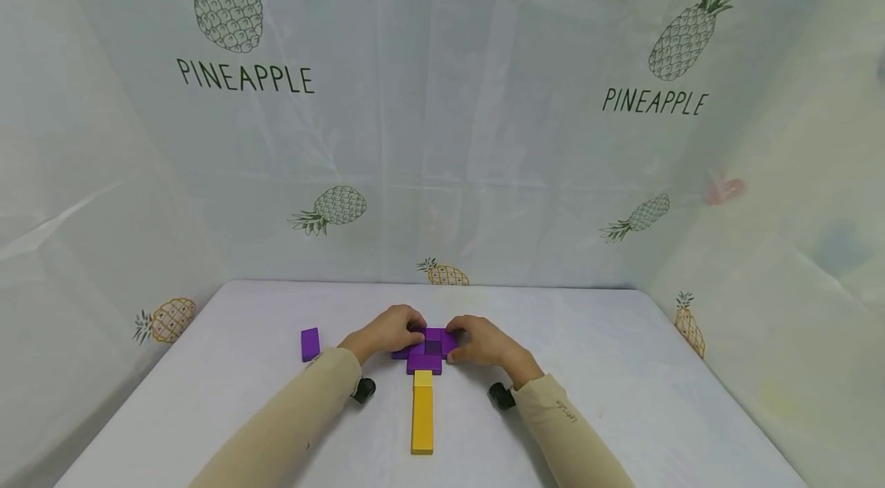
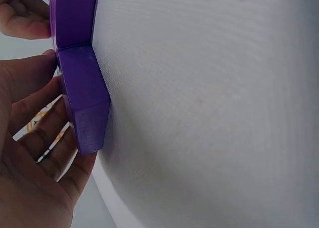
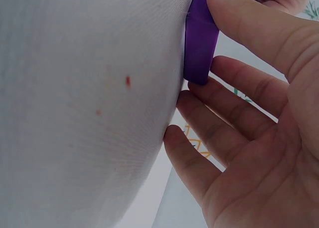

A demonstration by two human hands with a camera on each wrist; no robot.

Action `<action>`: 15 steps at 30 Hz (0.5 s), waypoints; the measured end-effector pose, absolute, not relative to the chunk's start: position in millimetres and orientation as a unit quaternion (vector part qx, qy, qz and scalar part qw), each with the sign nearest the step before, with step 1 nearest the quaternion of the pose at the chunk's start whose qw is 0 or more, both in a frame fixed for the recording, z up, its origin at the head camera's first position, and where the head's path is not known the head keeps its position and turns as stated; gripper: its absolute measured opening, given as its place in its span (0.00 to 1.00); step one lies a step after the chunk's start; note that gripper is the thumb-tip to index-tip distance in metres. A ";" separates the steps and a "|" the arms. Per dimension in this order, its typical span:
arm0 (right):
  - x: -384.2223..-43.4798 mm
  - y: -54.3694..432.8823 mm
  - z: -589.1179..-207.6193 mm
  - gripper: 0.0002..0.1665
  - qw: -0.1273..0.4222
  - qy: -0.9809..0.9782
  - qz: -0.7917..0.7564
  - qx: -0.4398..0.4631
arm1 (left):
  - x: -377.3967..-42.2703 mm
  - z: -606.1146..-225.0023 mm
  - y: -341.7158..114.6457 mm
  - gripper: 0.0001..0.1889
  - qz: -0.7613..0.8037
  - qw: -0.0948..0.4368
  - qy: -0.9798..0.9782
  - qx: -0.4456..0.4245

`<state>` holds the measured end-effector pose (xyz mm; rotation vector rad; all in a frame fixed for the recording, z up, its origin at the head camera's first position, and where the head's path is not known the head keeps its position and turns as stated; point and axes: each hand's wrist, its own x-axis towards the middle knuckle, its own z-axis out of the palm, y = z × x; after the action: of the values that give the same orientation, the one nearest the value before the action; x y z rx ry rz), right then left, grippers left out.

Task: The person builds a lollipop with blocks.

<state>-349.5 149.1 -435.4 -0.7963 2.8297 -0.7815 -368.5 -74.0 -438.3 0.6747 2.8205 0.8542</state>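
Note:
Several purple blocks lie together on the white table, round a small square gap in the head view. At their left side my left hand (image 1: 392, 329) holds a purple block (image 2: 82, 83), its thumb on the near side and fingers behind. My right hand (image 1: 485, 342) grips the right-hand purple block (image 3: 200, 51) between thumb and fingers. A front purple block (image 1: 424, 365) lies crosswise between the hands. Touching or almost touching it, a short yellow block (image 1: 423, 379) and a longer yellow piece (image 1: 422, 420) run in line toward me.
One loose purple block (image 1: 309, 344) lies on the white table (image 1: 622, 411), left of my left hand. Black wrist cameras (image 1: 363, 390) sit below both wrists. Behind the table hangs a pale curtain (image 1: 442, 127) printed with pineapples.

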 end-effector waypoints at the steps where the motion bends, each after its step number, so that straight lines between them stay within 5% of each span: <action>1: -349.5 149.1 -435.6 0.30 0.051 0.929 -0.257 -0.261 | -368.1 -438.2 -74.1 0.13 0.282 0.060 0.932 0.221; 15: -348.8 147.2 -433.8 0.30 0.056 0.933 -0.255 -0.247 | -365.4 -439.4 -77.9 0.15 0.274 0.040 0.933 0.231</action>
<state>-348.8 147.2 -433.8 -0.7493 2.8316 -0.7729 -365.4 -77.9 -439.4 0.7088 2.8574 0.8406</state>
